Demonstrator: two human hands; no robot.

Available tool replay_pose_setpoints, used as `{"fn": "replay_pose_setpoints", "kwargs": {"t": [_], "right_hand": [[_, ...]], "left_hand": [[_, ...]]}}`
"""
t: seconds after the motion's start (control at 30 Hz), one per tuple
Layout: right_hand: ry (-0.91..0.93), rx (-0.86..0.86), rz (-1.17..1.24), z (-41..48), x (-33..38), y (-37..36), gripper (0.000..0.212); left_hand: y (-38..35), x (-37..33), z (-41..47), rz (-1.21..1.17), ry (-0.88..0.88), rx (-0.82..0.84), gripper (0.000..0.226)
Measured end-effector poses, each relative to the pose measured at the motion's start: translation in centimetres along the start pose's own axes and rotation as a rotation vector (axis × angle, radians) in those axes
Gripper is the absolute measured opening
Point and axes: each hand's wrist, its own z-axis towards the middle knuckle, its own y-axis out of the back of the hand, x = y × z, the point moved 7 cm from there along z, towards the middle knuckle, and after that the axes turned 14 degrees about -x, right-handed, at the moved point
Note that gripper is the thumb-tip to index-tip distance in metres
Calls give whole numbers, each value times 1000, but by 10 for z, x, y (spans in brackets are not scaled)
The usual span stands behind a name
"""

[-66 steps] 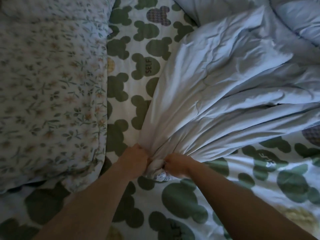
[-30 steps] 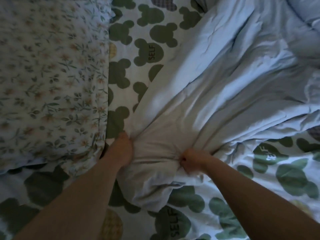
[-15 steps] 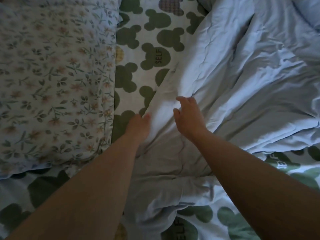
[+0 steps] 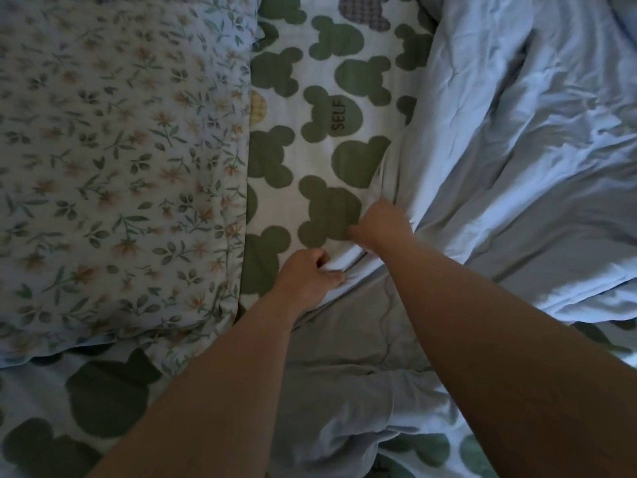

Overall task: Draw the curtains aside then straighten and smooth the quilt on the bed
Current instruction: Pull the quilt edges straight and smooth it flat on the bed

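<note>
A pale blue quilt (image 4: 510, 174) lies crumpled over the right side of the bed, its left edge running diagonally toward the middle. My left hand (image 4: 308, 276) pinches that edge near the pillow, fingers curled around a fold of fabric. Just above and to the right, my right hand (image 4: 381, 225) grips the same edge, closed on the cloth. Creases fan out from the right hand across the quilt. No curtains are in view.
A floral pillow (image 4: 113, 167) fills the left side. Between pillow and quilt shows the white bed sheet (image 4: 317, 160) printed with green bear heads; it also shows at the bottom left and bottom right.
Both hands let go of the bunched quilt corner, moved up along the quilt's left edge and gripped it again. The right hand went from open on the quilt to closed on its edge.
</note>
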Motion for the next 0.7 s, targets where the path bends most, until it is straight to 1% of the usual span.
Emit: {"fn": "replay_pose_setpoints", "kwargs": {"t": [0.03, 0.07, 0.13, 0.2, 0.3, 0.43, 0.53, 0.63, 0.67, 0.7], "right_hand": [[-17, -17, -6, 2, 0, 2, 40], [-21, -36, 2, 2, 1, 5, 35], [41, -52, 66, 3, 14, 6, 35], [138, -42, 177, -4, 42, 6, 33], [284, 50, 302, -24, 98, 2, 28], [426, 250, 353, -64, 159, -19, 29], [445, 358, 410, -80, 169, -34, 34], [367, 514, 465, -89, 154, -53, 49], [344, 507, 480, -89, 147, -56, 49], [334, 442, 487, -87, 139, -55, 46]], "left_hand": [[2, 2, 1, -11, 7, 2, 37], [3, 3, 2, -15, 11, 3, 37], [12, 5, 4, -13, 18, -11, 32], [27, 13, 6, 26, 29, -48, 24], [57, 38, 2, 108, 78, -105, 22], [89, 77, -5, 200, 165, -142, 26], [98, 93, -11, 184, 196, -199, 25], [100, 96, -17, 137, 206, -321, 25], [100, 97, -20, 98, 220, -359, 29], [100, 98, -23, 59, 246, -393, 36]]}}
